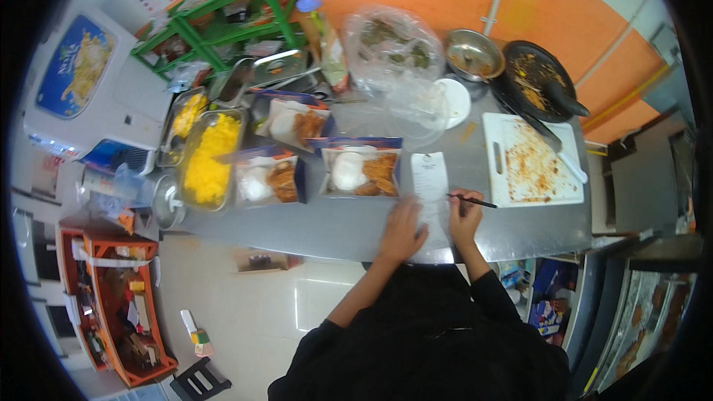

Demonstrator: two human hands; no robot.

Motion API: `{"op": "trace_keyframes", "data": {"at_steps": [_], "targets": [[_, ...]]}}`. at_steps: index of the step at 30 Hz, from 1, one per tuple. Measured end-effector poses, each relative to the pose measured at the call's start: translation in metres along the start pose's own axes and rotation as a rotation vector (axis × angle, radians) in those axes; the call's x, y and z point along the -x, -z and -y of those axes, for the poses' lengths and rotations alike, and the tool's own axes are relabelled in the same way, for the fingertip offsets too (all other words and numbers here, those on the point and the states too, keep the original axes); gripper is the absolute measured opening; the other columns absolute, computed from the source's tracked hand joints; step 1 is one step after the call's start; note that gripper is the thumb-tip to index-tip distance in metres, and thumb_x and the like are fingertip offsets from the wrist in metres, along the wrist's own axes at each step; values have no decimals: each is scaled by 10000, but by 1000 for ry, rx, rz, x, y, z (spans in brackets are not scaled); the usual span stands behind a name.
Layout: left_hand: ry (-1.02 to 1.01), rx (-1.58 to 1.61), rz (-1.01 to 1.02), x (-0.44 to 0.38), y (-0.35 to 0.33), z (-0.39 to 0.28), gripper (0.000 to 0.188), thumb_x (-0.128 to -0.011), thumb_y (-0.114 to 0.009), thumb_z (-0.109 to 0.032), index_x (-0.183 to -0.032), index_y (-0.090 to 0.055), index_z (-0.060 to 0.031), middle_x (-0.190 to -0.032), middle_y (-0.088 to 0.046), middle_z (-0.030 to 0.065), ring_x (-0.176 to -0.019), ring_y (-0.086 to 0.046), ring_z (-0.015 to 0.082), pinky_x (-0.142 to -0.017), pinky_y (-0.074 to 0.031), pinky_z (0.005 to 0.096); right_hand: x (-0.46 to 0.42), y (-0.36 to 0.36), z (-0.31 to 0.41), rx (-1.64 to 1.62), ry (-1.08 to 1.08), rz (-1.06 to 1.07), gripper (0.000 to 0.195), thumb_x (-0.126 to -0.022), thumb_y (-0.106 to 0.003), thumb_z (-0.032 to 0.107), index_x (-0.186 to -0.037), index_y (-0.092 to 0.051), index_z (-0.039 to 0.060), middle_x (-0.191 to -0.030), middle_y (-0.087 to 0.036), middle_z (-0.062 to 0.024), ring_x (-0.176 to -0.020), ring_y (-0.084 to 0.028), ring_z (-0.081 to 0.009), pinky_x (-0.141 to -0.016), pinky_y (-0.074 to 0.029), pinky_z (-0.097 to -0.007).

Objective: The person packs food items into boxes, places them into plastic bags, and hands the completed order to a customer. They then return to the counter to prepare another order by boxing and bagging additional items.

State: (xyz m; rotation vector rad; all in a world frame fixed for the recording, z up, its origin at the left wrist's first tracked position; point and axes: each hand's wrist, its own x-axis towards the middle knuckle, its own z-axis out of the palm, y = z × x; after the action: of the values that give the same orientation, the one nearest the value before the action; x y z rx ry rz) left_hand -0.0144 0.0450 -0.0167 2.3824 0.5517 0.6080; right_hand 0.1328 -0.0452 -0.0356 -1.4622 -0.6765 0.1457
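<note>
A long paper slip (429, 184) bearing writing lies on the steel table (334, 228) in front of me. My right hand (465, 216) holds a black pen (478, 201) at the slip's right edge. On the slip's left edge rests my left hand (402, 229), slightly blurred, its fingers apart and flat. Left of the slip stands an open takeaway box (361, 170) with white rice and fried chicken. Two similar boxes, one nearer (268, 179) and one behind (294, 123), stand farther left.
A white cutting board (535, 178) with crumbs and a cleaver (551, 142) lies right. Behind it sits a black stone mortar (535, 81) beside a steel bowl (474, 54). Plastic bags (394, 53) stand at the back. Containers of yellow rice (209, 161) are left, near a green rack (223, 25).
</note>
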Motion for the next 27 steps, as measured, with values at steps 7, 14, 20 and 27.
{"op": "trace_keyframes", "data": {"at_steps": [7, 14, 20, 27], "targets": [[-2, 19, -8, 0, 3, -3, 462, -827, -653, -182, -1220, -493, 1, -1369, -435, 184, -1350, -367, 374, -1100, -316, 486, 2, 3, -5, -75, -4, 17, 223, -926, -514, -65, -1052, -369, 48, -1022, -601, -151, -876, -618, -169, -826, -506, -293], [-16, 7, -16, 1, 2, -2, 461, -837, -646, -195, -1224, -491, 2, -1378, -428, 182, -1356, -362, 368, -1110, -312, 479, 3, 5, -5, -6, -18, 45, 216, -929, -515, -51, -1049, -362, 43, -1023, -588, -158, -886, -621, -185, -836, -508, -306], [-7, 11, -30, 2, 0, 0, 465, -837, -644, -196, -1226, -492, 7, -1382, -423, 185, -1357, -361, 366, -1109, -316, 481, 2, 4, -9, -29, -14, 41, 247, -918, -524, -71, -1061, -362, 49, -1019, -584, -153, -896, -607, -177, -830, -514, -302], [10, 16, -10, 2, -1, -1, 463, -826, -650, -190, -1214, -495, 10, -1371, -430, 185, -1349, -370, 371, -1098, -319, 491, 3, 2, -8, -70, 32, 86, 302, -896, -549, -96, -1059, -348, 59, -1006, -610, -146, -849, -625, -166, -800, -524, -292]]}}
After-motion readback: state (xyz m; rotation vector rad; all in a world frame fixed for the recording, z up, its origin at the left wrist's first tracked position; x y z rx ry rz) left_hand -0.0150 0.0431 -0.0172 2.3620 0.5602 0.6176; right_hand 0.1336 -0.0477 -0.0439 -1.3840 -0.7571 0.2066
